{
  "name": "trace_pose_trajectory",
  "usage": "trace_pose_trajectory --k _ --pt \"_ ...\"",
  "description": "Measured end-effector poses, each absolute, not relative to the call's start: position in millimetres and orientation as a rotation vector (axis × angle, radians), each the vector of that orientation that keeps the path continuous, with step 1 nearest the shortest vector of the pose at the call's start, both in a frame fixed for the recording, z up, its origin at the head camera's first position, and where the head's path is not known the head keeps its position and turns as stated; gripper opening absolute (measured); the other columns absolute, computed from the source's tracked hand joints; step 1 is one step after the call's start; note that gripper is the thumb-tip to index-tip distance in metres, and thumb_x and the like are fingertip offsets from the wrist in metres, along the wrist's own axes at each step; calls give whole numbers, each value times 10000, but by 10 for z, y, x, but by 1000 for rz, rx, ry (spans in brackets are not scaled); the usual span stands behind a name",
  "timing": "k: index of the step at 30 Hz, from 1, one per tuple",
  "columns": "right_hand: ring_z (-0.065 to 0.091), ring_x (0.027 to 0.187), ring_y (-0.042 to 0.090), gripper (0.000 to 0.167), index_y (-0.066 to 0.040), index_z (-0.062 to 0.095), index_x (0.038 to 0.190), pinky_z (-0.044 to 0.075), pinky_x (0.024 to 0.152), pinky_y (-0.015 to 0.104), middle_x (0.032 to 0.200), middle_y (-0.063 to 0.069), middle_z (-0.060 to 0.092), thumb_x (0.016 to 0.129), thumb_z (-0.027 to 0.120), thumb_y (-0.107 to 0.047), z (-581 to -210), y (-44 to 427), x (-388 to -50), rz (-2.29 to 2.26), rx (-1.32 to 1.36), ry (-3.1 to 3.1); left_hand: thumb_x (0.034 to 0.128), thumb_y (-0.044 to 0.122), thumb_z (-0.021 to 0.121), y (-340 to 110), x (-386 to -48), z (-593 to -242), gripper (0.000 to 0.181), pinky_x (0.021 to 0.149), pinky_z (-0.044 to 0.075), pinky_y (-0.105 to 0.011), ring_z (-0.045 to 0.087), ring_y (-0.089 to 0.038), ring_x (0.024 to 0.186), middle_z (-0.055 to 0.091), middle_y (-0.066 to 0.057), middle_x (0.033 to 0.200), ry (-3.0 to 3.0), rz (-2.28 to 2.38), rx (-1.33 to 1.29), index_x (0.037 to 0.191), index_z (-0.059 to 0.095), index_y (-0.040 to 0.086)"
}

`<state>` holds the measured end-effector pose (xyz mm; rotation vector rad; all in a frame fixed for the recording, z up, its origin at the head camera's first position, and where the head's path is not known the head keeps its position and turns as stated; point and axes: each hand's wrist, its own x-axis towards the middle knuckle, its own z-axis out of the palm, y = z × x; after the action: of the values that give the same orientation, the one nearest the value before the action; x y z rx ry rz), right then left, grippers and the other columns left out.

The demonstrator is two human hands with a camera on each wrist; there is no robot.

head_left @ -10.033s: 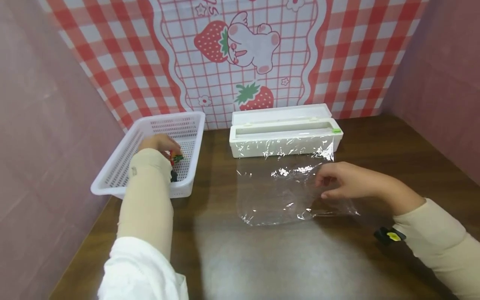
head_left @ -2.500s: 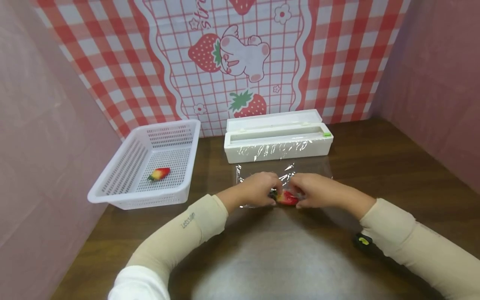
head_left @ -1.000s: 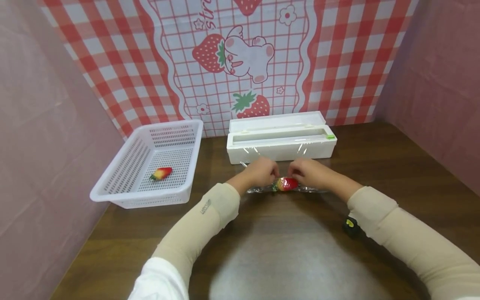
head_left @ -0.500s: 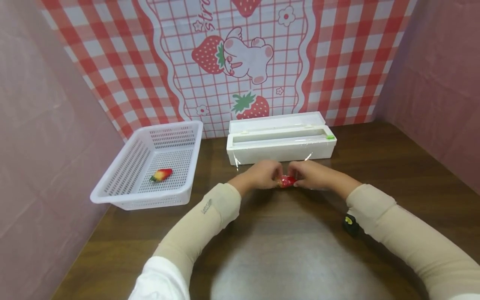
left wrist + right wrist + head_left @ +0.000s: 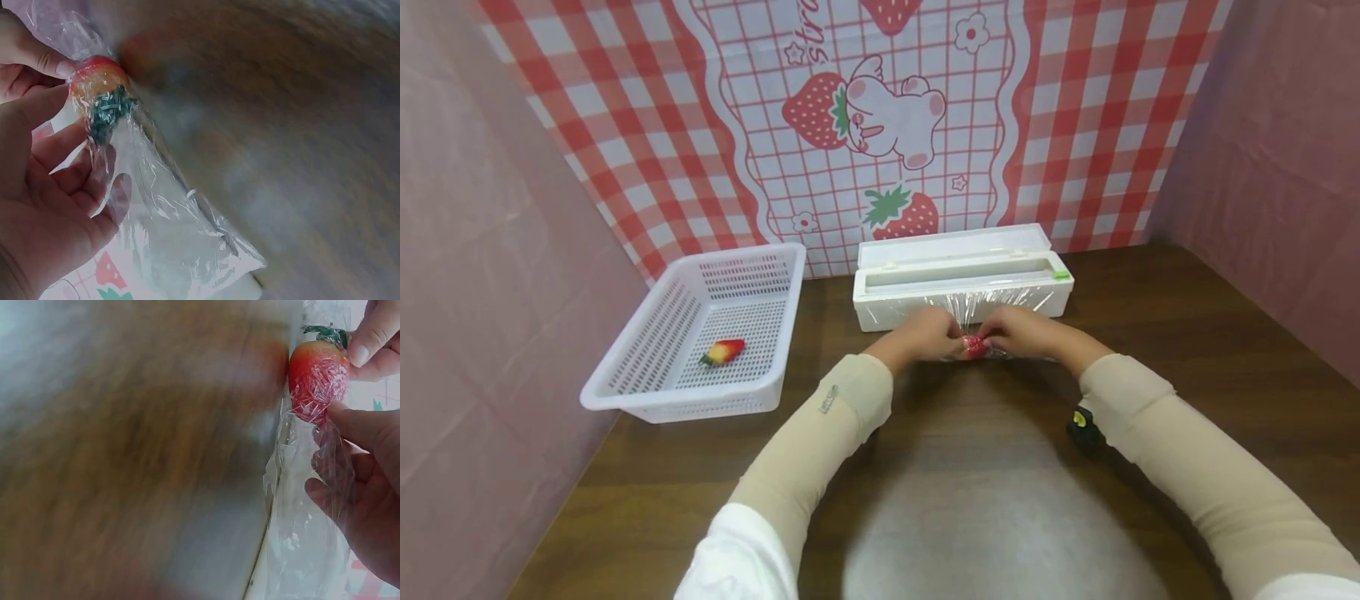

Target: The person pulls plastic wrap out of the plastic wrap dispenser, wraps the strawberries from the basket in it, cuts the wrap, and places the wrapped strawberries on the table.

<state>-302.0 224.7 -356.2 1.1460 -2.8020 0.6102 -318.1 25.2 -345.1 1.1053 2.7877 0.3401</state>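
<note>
A red strawberry [image 5: 974,347] with a green leafy top lies inside crinkled clear plastic wrap [image 5: 169,231], just in front of the white wrap dispenser [image 5: 880,315]. My left hand [image 5: 928,333] pinches the wrapped strawberry at its leafy side, its other fingers under the film. From the other side, my right hand [image 5: 1021,331] pinches it near the tip, with film draped over the lower fingers in the right wrist view. Creased film stretches from the fruit up to the dispenser's front. The fingertips partly hide the strawberry in the head view.
A white perforated basket [image 5: 790,333] stands at the left with another strawberry [image 5: 724,352] in it. The dispenser's lid [image 5: 955,243] is raised, and a green slider [image 5: 1060,275] sits at its right end. A checkered cloth [image 5: 1090,125] hangs behind the brown table [image 5: 977,492].
Both hands have moved away from me toward the dispenser with the strawberry, and the film has gathered into creases around it. Earlier, the left hand was in the basket and the film lay flat.
</note>
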Motion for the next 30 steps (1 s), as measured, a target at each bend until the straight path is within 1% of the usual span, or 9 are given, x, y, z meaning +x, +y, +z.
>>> trace_pose_trajectory --k 3,6,8,11,15,17,22,25,30 --pt "602 753 192 45 -7 687 873 525 715 424 793 36 653 841 690 24 -3572 2242 -3060 631 1042 -2818 959 278 618 266 -3201 -3445 226 677 496 -232 601 -131 741 684 3 835 2824 344 1035 961 739 87" --pt "582 718 195 79 -31 660 820 512 694 420 751 31 635 817 714 28 -3595 2236 -3099 632 960 -2791 953 281 631 284 -3226 -3458 205 770 499 -258 613 -146 865 687 -8 965 2881 359 985 1023 706 103" --pt "575 691 193 94 -39 663 778 504 677 423 718 17 633 807 727 22 -3613 2229 -3119 598 942 -2764 950 271 632 303 -3244 -3468 195 800 496 -273 611 -155 896 682 -13 998 2916 357 966 1038 691 108" --pt "587 683 200 81 -33 687 754 510 684 429 703 22 649 798 736 14 -3613 2209 -3130 563 939 -2745 955 283 617 339 -3262 -3479 204 771 504 -280 624 -164 843 697 -8 920 2967 281 954 960 719 106" --pt "597 681 196 44 -9 710 777 521 681 423 718 35 668 803 745 -11 -3594 2195 -3131 538 907 -2773 947 337 610 382 -3270 -3472 264 741 509 -294 631 -170 800 704 12 841 3067 102 946 857 756 136" --pt "596 678 193 40 0 713 788 521 678 425 725 38 672 802 746 -18 -3591 2194 -3126 533 897 -2779 929 351 627 395 -3263 -3464 237 744 505 -300 635 -165 829 711 25 881 3106 94 912 897 759 157" --pt "604 684 213 40 24 704 796 520 689 448 729 54 675 775 730 2 -3618 2203 -3122 536 911 -2763 887 297 676 408 -3236 -3431 168 733 504 -295 638 -159 860 709 37 935 3106 203 841 981 732 168" --pt "603 691 216 59 25 705 815 523 690 446 737 62 671 760 723 15 -3624 2212 -3112 546 913 -2765 882 303 682 414 -3221 -3417 148 723 512 -289 636 -159 836 708 43 892 3108 164 850 924 744 176" --pt "599 722 217 136 30 709 889 527 701 436 784 84 670 754 728 31 -3596 2234 -3079 592 891 -2788 860 294 707 429 -3209 -3416 143 717 510 -289 641 -156 816 707 41 868 3129 196 878 901 737 160"
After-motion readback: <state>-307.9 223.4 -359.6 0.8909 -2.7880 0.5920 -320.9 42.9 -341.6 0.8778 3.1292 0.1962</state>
